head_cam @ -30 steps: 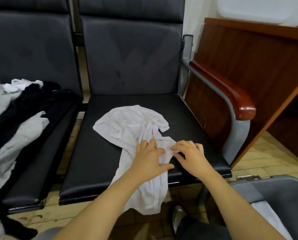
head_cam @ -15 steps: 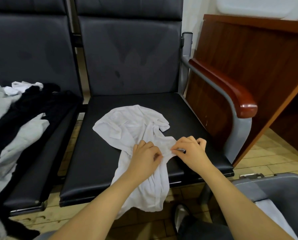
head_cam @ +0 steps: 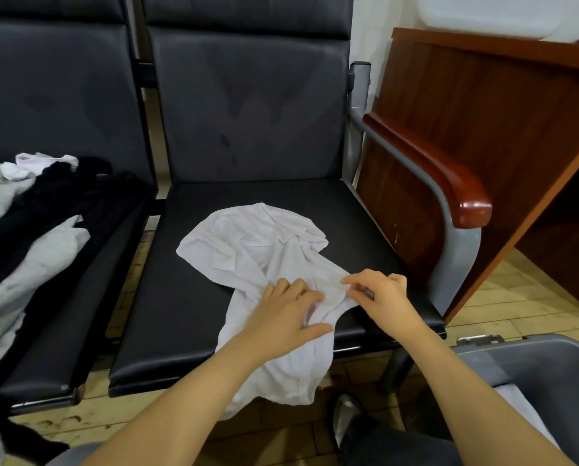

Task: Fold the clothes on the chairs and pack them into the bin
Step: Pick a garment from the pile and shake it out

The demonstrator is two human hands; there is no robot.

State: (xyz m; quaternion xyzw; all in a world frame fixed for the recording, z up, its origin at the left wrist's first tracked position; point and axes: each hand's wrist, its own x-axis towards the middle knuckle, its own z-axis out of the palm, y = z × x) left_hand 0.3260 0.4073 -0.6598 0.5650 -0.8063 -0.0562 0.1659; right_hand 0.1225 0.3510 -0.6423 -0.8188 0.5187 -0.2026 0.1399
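Our left hand [head_cam: 289, 306] presses the white shirt [head_cam: 257, 250] with spread fingers; our right hand [head_cam: 380, 292] pinches its edge

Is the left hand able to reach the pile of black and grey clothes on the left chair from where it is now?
Probably yes. The left hand rests on the white garment, and nothing stands between it and the pile on the neighbouring seat.

Both forearms bare, no sleeves visible; left hand [head_cam: 286, 311] and right hand [head_cam: 383, 294] ungloved; no rings seen.
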